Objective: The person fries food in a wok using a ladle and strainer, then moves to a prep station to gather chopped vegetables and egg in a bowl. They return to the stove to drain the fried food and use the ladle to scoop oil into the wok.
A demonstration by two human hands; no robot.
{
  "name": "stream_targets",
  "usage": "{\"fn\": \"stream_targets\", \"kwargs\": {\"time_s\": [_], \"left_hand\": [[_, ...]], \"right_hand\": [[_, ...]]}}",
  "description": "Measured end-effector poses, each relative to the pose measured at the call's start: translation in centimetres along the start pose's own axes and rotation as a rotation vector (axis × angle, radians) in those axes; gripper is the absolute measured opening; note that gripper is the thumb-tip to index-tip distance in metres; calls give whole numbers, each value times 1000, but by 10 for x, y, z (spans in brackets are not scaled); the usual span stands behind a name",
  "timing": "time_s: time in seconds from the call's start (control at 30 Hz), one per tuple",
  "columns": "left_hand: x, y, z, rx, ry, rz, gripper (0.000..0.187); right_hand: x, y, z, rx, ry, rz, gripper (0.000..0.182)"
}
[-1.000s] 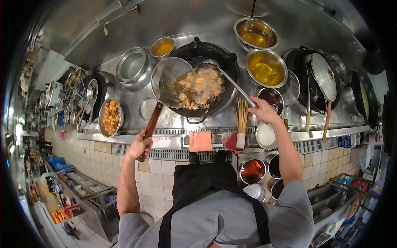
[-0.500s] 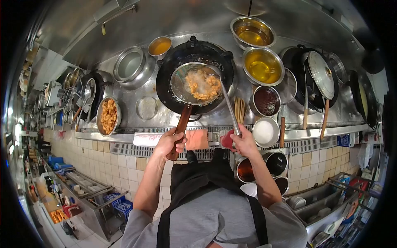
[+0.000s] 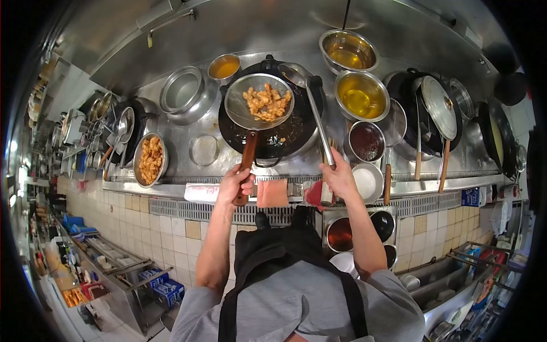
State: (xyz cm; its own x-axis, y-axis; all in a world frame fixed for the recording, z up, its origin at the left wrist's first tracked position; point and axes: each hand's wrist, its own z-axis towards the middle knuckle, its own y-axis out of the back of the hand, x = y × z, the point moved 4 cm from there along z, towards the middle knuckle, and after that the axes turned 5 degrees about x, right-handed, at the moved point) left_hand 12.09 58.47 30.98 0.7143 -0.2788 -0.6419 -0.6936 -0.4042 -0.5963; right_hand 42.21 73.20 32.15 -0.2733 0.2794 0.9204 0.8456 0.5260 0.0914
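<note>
My left hand [image 3: 232, 186] is wrapped round the wooden handle of a round mesh strainer [image 3: 235, 108]. Browned fried pieces [image 3: 266, 104] lie in the strainer, which is above the black wok [image 3: 299, 134]. A small bit of food shows on the wok's dark, shiny inside below it. In my right hand [image 3: 341, 175] is the long metal handle of a ladle [image 3: 320, 122]. The ladle's bowl sits over the far right part of the wok, beside the strainer. Part of the wok is hidden behind the strainer.
A bowl of fried pieces [image 3: 151, 162] stands left. Right of the wok are two bowls of yellow oil [image 3: 360, 96], a pot of dark red sauce [image 3: 366, 141] and a bowl of white contents [image 3: 367, 181]. Cloths [image 3: 272, 194] lie along the front edge. A second wok [image 3: 407, 85] holds a lid.
The strainer has shifted toward the far left of the wok, and the fried pieces sit bunched in it. The ladle has moved from the strainer to the wok's far right. Steam has thinned.
</note>
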Motion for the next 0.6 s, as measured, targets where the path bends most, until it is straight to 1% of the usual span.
{"fn": "stream_targets", "kwargs": {"time_s": [0.03,0.1,0.17,0.23,0.3,0.37,0.5,0.6], "left_hand": [[-9,5,-10,-35,9,50,20],[-28,18,-30,-107,45,254,22],[-43,24,-52,-130,81,385,24],[-49,27,-65,-116,130,444,25],[-52,26,-75,-133,196,460,25],[-48,27,-75,-69,245,369,24],[-36,28,-65,23,283,231,30],[-22,20,-52,87,270,128,33]], "right_hand": [[-1,1,-2,8,-9,6,69],[-17,2,-4,13,-10,-11,68],[-23,1,-11,32,-18,-32,68],[-21,-1,-24,64,-37,-59,68],[-58,0,-23,19,25,-143,67],[-77,-2,-35,-3,43,-156,65],[-71,-14,-63,18,-22,32,62],[-64,-15,-68,31,-39,47,61]]}}
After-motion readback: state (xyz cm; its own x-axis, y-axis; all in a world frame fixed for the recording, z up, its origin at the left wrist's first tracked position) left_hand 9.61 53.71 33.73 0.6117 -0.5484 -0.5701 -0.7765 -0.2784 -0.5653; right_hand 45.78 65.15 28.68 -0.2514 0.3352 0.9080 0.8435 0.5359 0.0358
